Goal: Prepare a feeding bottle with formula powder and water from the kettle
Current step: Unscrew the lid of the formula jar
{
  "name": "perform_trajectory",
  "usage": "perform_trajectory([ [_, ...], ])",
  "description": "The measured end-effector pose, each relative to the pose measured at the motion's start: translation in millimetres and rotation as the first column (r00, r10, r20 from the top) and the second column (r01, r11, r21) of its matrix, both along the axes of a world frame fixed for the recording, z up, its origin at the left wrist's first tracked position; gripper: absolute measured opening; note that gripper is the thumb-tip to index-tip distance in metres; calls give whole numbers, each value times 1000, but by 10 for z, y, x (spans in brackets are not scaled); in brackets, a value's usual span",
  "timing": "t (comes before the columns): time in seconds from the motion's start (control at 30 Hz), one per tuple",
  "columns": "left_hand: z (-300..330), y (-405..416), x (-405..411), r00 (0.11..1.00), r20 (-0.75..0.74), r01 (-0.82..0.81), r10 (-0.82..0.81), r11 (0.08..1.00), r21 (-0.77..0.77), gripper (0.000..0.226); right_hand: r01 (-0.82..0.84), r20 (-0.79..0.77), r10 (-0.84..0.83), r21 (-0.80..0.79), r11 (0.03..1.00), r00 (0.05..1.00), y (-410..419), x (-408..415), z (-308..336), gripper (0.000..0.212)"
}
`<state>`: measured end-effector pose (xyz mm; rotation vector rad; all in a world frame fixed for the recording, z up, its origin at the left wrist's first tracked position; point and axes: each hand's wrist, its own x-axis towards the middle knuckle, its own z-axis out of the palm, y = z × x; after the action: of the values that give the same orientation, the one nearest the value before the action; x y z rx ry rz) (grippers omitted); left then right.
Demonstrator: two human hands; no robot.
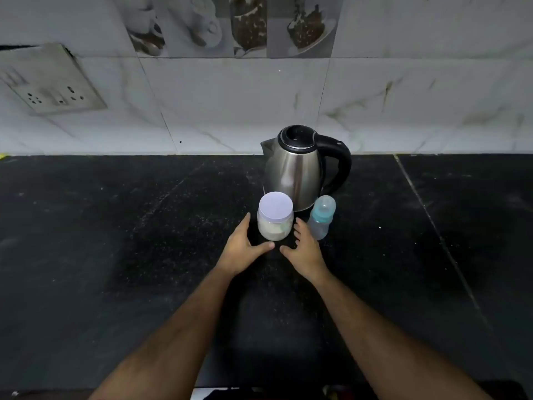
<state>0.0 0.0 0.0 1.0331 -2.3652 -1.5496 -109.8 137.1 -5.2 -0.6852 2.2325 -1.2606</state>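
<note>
Both hands out on the speckled black stone counter [115, 255], flanking a small round clear jar [275, 223] of pale powder with a flat white lid. Left hand [245, 246] and right hand [305, 246] are spread and relaxed, gripping nothing. Just right stands the clear capped feeding bottle [320, 217]; behind, a brushed-steel kettle [297, 168] with a curved black handle.

A home kitchen: dark stone counter [115, 255], tiled wall [230, 105], kettle [297, 168].
</note>
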Motion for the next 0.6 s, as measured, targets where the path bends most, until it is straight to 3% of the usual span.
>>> perform_trajectory([
  [0.1, -6, -131, -107, 999, -38, 21, -16, 991, 130, 122, -10, 99, 20, -102, 995, 995, -110, -77, -4, 81],
  [0.2, -37, -243, -202, 992, -71, 120, -108, 975, 189, 126, 13, 134, 0, -101, 995, 991, -196, -157, -7, 77],
  [0.3, -11, -273, -242, 978, -153, 177, -143, 955, 240, 120, 19, 148, -2, -111, 994, 989, -248, -167, 17, 78],
  [0.47, 4, -271, -242, 978, -167, 163, -126, 958, 235, 97, 25, 171, -8, -101, 995, 985, -245, -178, 82, 67],
  [0.6, -11, -274, -167, 978, -164, 167, -130, 957, 237, 95, 3, 190, 17, -105, 994, 982, -182, -135, 108, 64],
])
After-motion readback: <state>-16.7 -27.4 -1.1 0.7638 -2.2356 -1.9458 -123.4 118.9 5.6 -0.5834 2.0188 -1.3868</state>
